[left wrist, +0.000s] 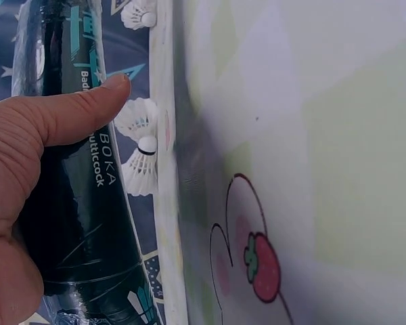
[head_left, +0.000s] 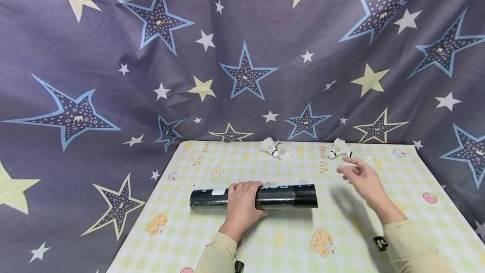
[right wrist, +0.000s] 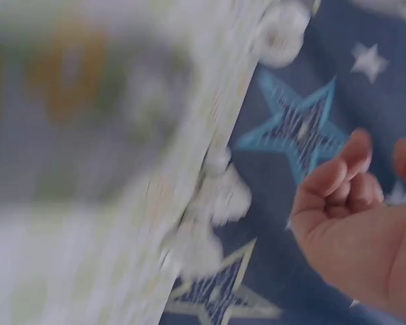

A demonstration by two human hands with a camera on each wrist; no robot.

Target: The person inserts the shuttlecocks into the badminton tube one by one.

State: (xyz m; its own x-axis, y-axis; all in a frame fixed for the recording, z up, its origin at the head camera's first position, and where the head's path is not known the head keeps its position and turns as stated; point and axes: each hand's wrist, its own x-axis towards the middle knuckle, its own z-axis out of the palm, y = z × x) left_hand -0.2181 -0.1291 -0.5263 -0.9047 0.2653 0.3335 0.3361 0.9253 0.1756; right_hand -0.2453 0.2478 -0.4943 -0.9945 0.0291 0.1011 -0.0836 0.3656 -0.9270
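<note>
Four white shuttlecocks lie in two pairs near the table's far edge: the left pair (head_left: pixel 268 146) beyond the tube (head_left: pixel 286 196), the right pair (head_left: pixel 338 147) just beyond my right hand (head_left: pixel 361 178). That hand is in the air, released, fingers loosely bent. My left hand (head_left: pixel 243 201) grasps the single black tube crosswise at mid-table. A green-and-white checked cloth (head_left: pixel 280 260) covers the table; a star-printed curtain (head_left: pixel 242 24) hangs behind.
</note>
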